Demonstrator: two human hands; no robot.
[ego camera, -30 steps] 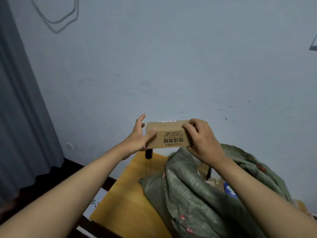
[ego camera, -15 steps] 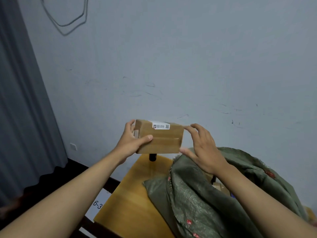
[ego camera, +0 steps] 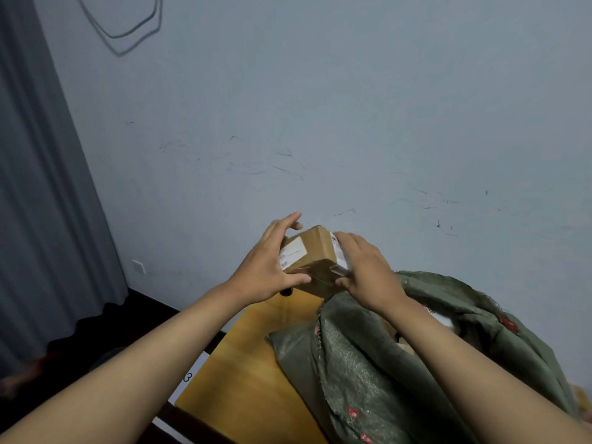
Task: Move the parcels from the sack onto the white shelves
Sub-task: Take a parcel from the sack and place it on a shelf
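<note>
1. Left hand [ego camera: 266,267] grips the near-left end of the cardboard parcel [ego camera: 315,257]: thumb curled under the front bottom edge, fingers arched over the far top corner, some lifted off.
2. Right hand [ego camera: 368,270] clamps the right end, palm over the labelled side, thumb on the lower front corner. Both hands pinch the box between them.
3. Parcel is held in the air above the yellow table [ego camera: 250,373], just left of the sack's mouth, clear of both. Tilted, one corner pointing toward the camera; a white label faces up-left.
4. Long axis runs roughly left-right between the two palms, skewed; neither hand is clearly nearer, so either could take it alone.
5. Green woven sack [ego camera: 384,373] lies slumped on the table below the right forearm; more parcels show dimly inside.
6. White shelves aren't in view, only wall and a grey curtain [ego camera: 41,187] at left. Judgement: the carry needs a turn away first.
</note>
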